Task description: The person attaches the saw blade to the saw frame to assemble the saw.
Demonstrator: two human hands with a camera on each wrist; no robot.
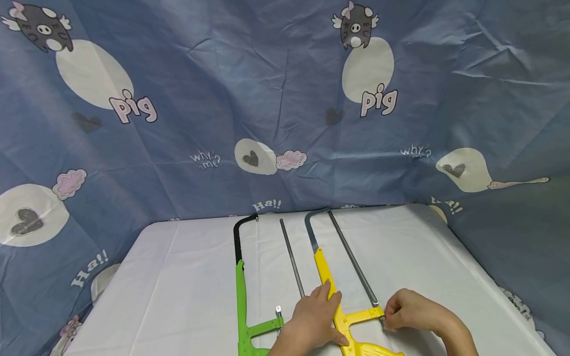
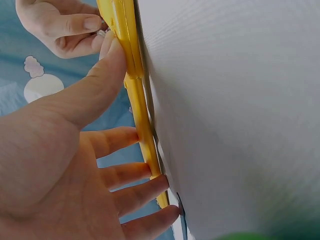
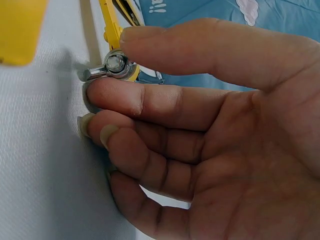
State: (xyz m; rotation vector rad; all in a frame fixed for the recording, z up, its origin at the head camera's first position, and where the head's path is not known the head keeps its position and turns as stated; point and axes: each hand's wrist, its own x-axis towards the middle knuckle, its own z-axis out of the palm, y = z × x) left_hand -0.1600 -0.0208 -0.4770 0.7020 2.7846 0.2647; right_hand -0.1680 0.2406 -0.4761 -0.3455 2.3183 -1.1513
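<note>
A yellow hacksaw lies on the white table, its grey blade running from the far end of the frame to the yellow arm near the handle. Over the frame, my left hand rests with fairly straight fingers touching its side and the thumb against the yellow part nearer the handle. At the near end of the blade, my right hand pinches a metal wing nut between thumb and index finger. The other right fingers curl loosely below, close to the tabletop.
A green hacksaw frame with a black front section lies to the left. Between the two saws lies a loose grey blade, its near end hidden by my left hand. Blue patterned cloth hangs behind the white table.
</note>
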